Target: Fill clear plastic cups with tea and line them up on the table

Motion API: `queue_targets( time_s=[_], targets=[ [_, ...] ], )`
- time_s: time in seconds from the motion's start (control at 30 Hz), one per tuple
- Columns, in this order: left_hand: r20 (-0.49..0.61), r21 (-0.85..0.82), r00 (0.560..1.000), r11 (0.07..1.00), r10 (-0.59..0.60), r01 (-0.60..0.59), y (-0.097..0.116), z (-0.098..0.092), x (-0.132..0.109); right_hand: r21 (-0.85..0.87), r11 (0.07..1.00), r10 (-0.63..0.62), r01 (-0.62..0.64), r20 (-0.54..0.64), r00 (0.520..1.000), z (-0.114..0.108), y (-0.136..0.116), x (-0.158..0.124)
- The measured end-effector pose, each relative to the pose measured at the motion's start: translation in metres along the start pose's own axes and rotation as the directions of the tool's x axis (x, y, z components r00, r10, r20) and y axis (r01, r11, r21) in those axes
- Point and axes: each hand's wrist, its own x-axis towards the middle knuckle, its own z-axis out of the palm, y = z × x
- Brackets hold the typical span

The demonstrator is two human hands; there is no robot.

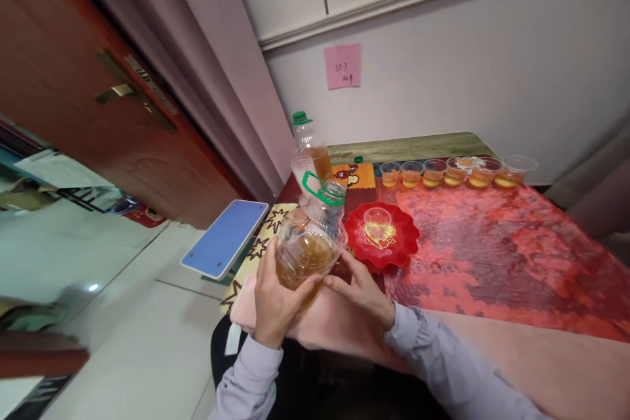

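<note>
A clear plastic bottle (309,252) of amber liquid leans to the right over the near table edge, its mouth uncapped, with a green handle ring around the neck. My left hand (275,298) is wrapped around its left side, thumb across the front. On the lower right side, my right hand (363,289) grips it with thumb and fingers. Just beyond my right hand lies a red scalloped plate (407,239), and a small clear plastic cup (378,220) stands on it. The far side of the bottle is hidden.
A second bottle (321,159) with a green cap stands behind, beside clear plastic cups (301,167). A loose green cap (359,159) lies near the wall. Several cups (434,174) holding amber liquid line the back of the red-covered table (492,243). A blue stool (226,236) stands left.
</note>
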Motion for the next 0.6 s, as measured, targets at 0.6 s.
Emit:
queue_targets(
  time_s=[0.6],
  targets=[
    [0.289, 0.059, 0.956, 0.996, 0.047, -0.067, 0.014, -0.027, 0.031, 0.241, 0.966, 0.095, -0.097, 0.021, 0.995, 0.008, 0.018, -0.006]
  ],
)
